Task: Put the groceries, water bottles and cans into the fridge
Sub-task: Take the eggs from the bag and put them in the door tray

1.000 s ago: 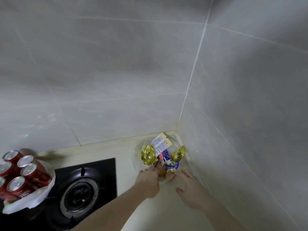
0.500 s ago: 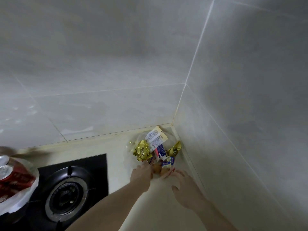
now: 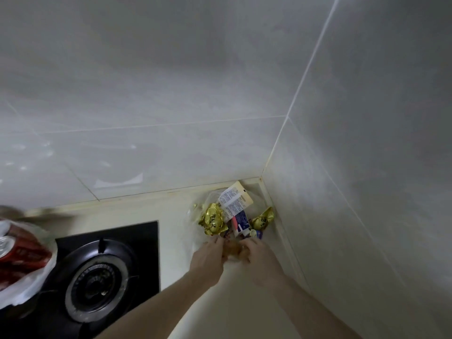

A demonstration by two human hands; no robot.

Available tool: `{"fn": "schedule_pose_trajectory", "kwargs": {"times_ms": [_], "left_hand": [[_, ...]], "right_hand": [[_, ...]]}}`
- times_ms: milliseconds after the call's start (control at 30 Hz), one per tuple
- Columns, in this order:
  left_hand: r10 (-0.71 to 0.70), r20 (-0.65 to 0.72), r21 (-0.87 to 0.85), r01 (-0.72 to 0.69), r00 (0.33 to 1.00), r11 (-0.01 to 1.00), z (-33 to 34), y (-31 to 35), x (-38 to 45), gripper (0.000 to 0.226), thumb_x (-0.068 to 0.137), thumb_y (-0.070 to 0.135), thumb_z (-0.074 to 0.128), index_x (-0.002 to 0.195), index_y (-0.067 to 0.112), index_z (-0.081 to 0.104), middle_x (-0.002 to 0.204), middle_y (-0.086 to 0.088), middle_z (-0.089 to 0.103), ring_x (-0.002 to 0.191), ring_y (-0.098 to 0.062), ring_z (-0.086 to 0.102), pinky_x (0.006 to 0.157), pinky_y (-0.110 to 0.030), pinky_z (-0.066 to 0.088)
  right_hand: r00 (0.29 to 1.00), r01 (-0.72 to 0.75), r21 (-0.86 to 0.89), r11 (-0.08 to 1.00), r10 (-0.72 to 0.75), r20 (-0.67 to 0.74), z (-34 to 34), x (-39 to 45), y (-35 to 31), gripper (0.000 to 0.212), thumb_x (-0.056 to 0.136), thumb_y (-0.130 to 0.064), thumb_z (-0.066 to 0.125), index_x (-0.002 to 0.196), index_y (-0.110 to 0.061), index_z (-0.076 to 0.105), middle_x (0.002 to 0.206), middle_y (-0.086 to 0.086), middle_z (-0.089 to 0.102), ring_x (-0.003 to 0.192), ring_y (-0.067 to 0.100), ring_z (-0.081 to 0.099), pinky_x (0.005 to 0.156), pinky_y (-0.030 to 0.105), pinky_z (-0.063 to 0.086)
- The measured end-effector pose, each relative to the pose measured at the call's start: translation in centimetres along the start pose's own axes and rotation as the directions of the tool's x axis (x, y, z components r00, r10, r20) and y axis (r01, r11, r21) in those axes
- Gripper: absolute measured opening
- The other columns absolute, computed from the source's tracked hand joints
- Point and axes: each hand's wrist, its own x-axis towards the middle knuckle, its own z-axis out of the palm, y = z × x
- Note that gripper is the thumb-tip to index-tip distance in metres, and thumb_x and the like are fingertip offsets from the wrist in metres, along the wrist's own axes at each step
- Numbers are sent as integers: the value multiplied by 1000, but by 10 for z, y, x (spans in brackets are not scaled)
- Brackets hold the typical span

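Both hands have closed in since half a second ago: the left hand (image 3: 208, 259) and right hand (image 3: 260, 261) now pinch the near edge of the clear grocery bag (image 3: 234, 216), lying on the bench (image 3: 176, 216) at two o'clock of the burner (image 3: 97, 277). Gathering step; next, bunch its mouth and lift toward the unseen fridge

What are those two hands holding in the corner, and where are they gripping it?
Both the left hand and right hand grip the near edge of the clear bag of groceries.
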Motion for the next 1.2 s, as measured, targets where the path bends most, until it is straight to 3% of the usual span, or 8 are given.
{"fn": "schedule_pose_trajectory", "kwargs": {"times_ms": [100, 200, 533, 733, 833, 1000, 1200], "left_hand": [[2, -132, -185, -27, 991, 982, -22, 0, -20, 26, 96, 32, 63, 121, 31, 54, 116, 12, 59, 98, -14, 58, 85, -32, 52], [-21, -207, -305, -44, 978, 951, -44, -2, -41, 35, 94, 34, 67, 126, 36, 55, 117, 19, 57, 95, -7, 58, 88, -27, 51], [-130, -192, -380, 48, 973, 924, -76, -5, -61, 40, 92, 38, 71, 129, 37, 57, 116, 22, 58, 96, -1, 58, 86, -26, 56], [-151, -208, -401, 56, 966, 914, -93, -7, -72, 37, 91, 37, 72, 125, 41, 56, 113, 23, 58, 93, 3, 58, 81, -20, 55], [-156, -215, -440, 47, 964, 897, -99, -6, -84, 33, 90, 34, 74, 115, 45, 57, 106, 22, 61, 90, 2, 61, 76, -16, 52], [-161, -190, -546, 32, 969, 837, -100, -3, -111, 26, 87, 32, 77, 107, 42, 63, 100, 19, 69, 90, -2, 66, 73, -15, 50], [-138, -221, -576, -15, 965, 818, -99, 7, -150, 26, 83, 37, 80, 104, 42, 66, 92, 14, 71, 83, 2, 65, 65, -17, 51]], "right_hand": [[999, 15, -16, 1000, -14, 29, 10, 16, -3, 30, 89, -12, 58, 111, -29, 69, 121, -10, 62, 110, 17, 60, 91, 29, 48], [998, -3, -99, 995, 9, 57, 21, 29, -8, 34, 92, -20, 59, 125, -29, 64, 129, -5, 59, 116, 23, 60, 93, 38, 48], [991, -99, -259, 961, 120, 66, 46, 48, -13, 37, 95, -12, 57, 128, -29, 56, 130, -3, 61, 118, 31, 61, 97, 44, 45], [992, -11, 31, 999, 15, -129, 33, 29, -18, 46, 91, -25, 68, 135, -32, 59, 132, -12, 61, 117, 16, 60, 103, 34, 45], [969, 50, 181, 982, -3, -249, 20, 4, -22, 38, 92, -34, 73, 128, -31, 64, 121, -15, 63, 106, 6, 60, 93, 20, 48], [960, 23, 326, 945, 70, -270, -6, -51, -34, 35, 82, -30, 76, 115, -35, 66, 107, -19, 66, 96, 4, 61, 86, 26, 55], [938, -20, 442, 897, 170, -302, -21, -134, -48, 39, 73, -31, 81, 107, -42, 67, 102, -20, 69, 88, 2, 64, 77, 22, 54]]}}
